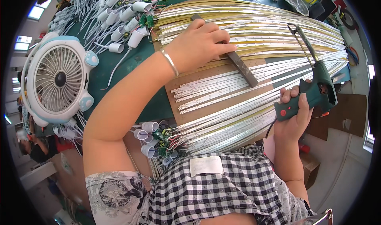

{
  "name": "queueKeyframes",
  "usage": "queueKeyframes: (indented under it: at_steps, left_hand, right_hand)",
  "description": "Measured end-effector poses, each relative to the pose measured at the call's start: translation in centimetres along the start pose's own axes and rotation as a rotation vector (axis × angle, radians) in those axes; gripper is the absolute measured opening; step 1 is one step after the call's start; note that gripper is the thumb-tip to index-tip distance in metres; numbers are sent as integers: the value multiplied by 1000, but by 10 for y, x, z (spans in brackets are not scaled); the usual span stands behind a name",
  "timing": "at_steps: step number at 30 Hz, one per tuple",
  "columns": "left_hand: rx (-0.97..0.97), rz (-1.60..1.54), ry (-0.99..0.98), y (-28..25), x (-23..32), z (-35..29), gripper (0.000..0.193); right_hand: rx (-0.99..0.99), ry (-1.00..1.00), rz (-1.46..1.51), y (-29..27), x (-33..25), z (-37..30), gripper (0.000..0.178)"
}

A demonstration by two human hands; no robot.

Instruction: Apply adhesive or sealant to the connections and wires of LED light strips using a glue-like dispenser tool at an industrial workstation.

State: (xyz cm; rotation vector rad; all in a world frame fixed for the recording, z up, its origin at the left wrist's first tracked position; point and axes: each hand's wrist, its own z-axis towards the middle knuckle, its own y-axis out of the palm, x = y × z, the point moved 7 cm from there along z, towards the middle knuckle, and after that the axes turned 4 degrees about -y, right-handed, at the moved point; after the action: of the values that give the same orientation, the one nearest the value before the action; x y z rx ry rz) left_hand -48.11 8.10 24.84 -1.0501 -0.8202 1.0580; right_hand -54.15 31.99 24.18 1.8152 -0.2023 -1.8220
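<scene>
My left hand (pixel 200 44), with a silver bangle at its wrist, grips a dark flat bar (pixel 243 69) that lies slantwise across rows of long, thin silver strips (pixel 222 84). Part of the bar is hidden beneath my fingers. On the right, my right hand (pixel 295 112) is wrapped round the handle of a green soldering gun (pixel 323 78), its tip pointing up and away above the strips. Short strip ends lie side by side on a brown board (pixel 190 118) below the bar. Near my body, strips end in wires, green circuit boards (pixel 162 135) and white plastic caps (pixel 150 126).
A white and blue fan (pixel 59 80) stands at the left. More white caps with boards and wires (pixel 127 15) are heaped at the far left of the green table (pixel 139 66). Round metal dishes (pixel 295 2) sit at the far right. Another person (pixel 37 147) is beyond the left edge.
</scene>
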Motion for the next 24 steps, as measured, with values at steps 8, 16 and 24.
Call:
queueKeyframes:
  at_steps: [8,16,24]
  left_hand:
    - [67,-12,89,4,11,22,27]
    - [-12,-141,-109,-21,78,-11,23]
    - [130,-272,-241,11,86,-19,25]
  right_hand:
    - [68,-57,-16,-23,-13,1,39]
    - [92,-128,-7,-40,-31,7,39]
    - [11,-113,-36,-20,-26,4,38]
